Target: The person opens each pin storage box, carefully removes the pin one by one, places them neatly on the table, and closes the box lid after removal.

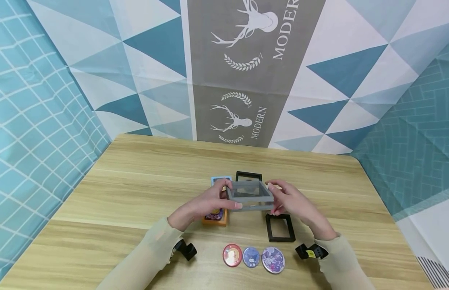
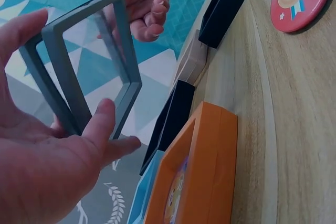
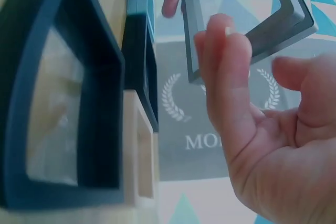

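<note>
A grey display frame (image 1: pixel 251 199) with a clear window is held up above the table, its two grey rims standing slightly apart in the left wrist view. My left hand (image 1: pixel 214 198) grips its left end, the thumb along the near side. At the other end is my right hand (image 1: pixel 290 199), fingers loosely bent and thumb apart from them; in the right wrist view the fingertips (image 3: pixel 236 45) overlap the frame's edge. Beneath the left hand lies an orange frame (image 1: pixel 220 223) with a badge inside, partly hidden.
Behind the hands lie a light blue frame (image 1: pixel 220 177) and a black frame (image 1: pixel 249 174). Another black frame (image 1: pixel 282 239) is near the right wrist, and a pale frame (image 3: pixel 130 150) stands beside it. A red badge (image 1: pixel 232 255), a blue badge (image 1: pixel 251 257) and a purple badge (image 1: pixel 273 260) line the front.
</note>
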`<state>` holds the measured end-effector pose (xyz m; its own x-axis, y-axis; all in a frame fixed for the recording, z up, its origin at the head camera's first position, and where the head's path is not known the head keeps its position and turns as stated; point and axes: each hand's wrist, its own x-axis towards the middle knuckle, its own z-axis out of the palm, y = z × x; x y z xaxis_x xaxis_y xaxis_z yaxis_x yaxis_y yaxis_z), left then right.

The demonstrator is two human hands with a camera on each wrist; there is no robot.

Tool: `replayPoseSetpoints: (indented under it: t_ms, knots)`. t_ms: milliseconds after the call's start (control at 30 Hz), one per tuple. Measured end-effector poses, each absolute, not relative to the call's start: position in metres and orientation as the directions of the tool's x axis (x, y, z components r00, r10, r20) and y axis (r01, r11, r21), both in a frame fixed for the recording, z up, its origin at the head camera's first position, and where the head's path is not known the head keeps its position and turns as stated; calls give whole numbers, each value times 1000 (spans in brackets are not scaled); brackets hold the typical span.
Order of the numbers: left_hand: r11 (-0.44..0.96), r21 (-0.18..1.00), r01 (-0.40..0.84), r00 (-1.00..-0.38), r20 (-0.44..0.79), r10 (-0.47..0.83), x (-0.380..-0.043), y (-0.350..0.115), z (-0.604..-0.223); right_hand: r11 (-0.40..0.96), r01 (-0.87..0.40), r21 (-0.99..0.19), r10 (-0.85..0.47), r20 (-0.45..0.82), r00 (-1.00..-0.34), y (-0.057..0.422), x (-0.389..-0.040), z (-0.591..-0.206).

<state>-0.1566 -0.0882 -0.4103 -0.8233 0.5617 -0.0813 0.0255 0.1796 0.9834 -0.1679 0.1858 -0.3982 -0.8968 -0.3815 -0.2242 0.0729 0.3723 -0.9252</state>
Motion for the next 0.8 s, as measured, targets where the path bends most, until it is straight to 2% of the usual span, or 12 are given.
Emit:
replayPoseSetpoints:
  t_ms: [200, 600, 800]
  knots:
    - [176, 983, 55, -796, -63, 601, -155, -87, -411, 365, 107, -925, -325, -234, -916, 181, -167, -399]
    - [54, 998, -17, -760, -47, 649, -158, -83, -414, 378, 109, -919, -324, -242, -915, 181, -169, -402]
    - [162, 986, -49, -832, -130, 540, -159, -84, -412, 355, 122, -927, -328, -245, -912, 181, -170, -403]
